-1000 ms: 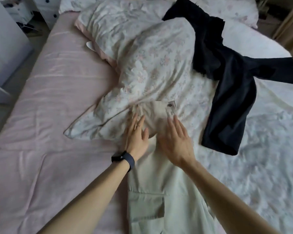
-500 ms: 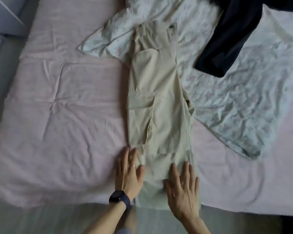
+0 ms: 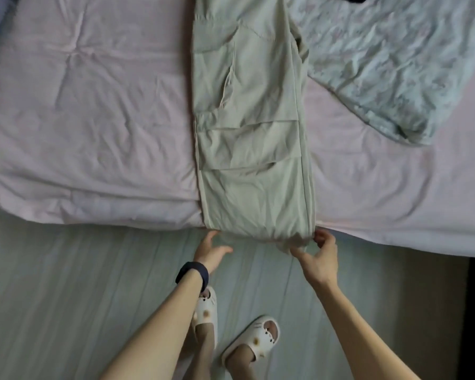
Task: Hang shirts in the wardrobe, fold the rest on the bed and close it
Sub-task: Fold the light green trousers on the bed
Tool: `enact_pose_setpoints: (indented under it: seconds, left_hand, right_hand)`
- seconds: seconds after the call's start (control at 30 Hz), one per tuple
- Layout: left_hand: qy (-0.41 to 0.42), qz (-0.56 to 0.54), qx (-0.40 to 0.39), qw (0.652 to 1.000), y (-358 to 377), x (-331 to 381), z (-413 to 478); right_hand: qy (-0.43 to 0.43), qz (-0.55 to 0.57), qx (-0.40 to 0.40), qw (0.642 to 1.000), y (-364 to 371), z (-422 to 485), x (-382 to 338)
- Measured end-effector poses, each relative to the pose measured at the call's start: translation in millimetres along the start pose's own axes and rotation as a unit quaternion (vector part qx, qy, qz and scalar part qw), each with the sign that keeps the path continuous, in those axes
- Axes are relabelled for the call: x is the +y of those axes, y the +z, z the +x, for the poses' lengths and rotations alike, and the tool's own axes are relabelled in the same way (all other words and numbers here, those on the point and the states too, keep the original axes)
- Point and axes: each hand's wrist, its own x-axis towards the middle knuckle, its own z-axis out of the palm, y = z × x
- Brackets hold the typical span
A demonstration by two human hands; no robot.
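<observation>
Item: 1 pair of pale beige cargo trousers (image 3: 247, 111), laid lengthwise and flat on a bed (image 3: 93, 105) with a pink sheet, pocket side up, hem end draped just over the near edge. Left hand (image 3: 210, 250): at the hem's left corner, thumb apart from curled fingers; cannot tell whether it has fabric. Right hand (image 3: 320, 257): thumb and curled fingers pinching the hem's right corner. Also present: floral duvet (image 3: 390, 64) crumpled just right of the trousers; dark wristband (image 3: 192, 272) on the left wrist; 2 white slippers (image 3: 254, 338) on a pale plank floor (image 3: 66, 283).
</observation>
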Motion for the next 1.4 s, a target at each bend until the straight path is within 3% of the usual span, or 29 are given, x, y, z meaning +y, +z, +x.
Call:
enact_pose_setpoints:
  seconds: [0.17, 0.27, 0.4, 0.53, 0.67, 0.87, 1.13, 1.4]
  left_hand:
    - [0.02, -0.032, 0.024, 0.999, 2, -8, 24]
    - [0.047, -0.005, 0.026, 0.999, 6, -21, 17]
    - [0.053, -0.1, 0.033, 0.993, 4, -40, -14]
    - [0.048, -0.146, -0.042, 0.987, -17, -56, -58]
    - [0.032, -0.136, -0.074, 0.987, -40, -75, -104]
    - [0.055, -0.102, -0.077, 0.99, -55, -76, -151]
    - [0.057, -0.059, 0.02, 0.996, -74, -75, -190]
    - [0.04, 0.037, 0.049, 0.997, -113, -74, -240]
  right_hand:
    - [0.035, 0.025, -0.009, 0.999, 10, 12, 31]
    - [0.004, 0.022, -0.011, 1.0, 21, 7, 43]
    - [-0.01, 0.002, -0.015, 1.0, 24, -15, 55]
    - [0.042, 0.056, -0.06, 0.996, 6, -52, 60]
    - [0.061, 0.077, -0.107, 0.989, -17, -92, 58]
    - [0.077, 0.101, -0.036, 0.991, -44, -130, 46]
    - [0.077, 0.057, 0.01, 0.995, -62, -170, 34]
    - [0.129, 0.164, -0.071, 0.975, -78, -238, 21]
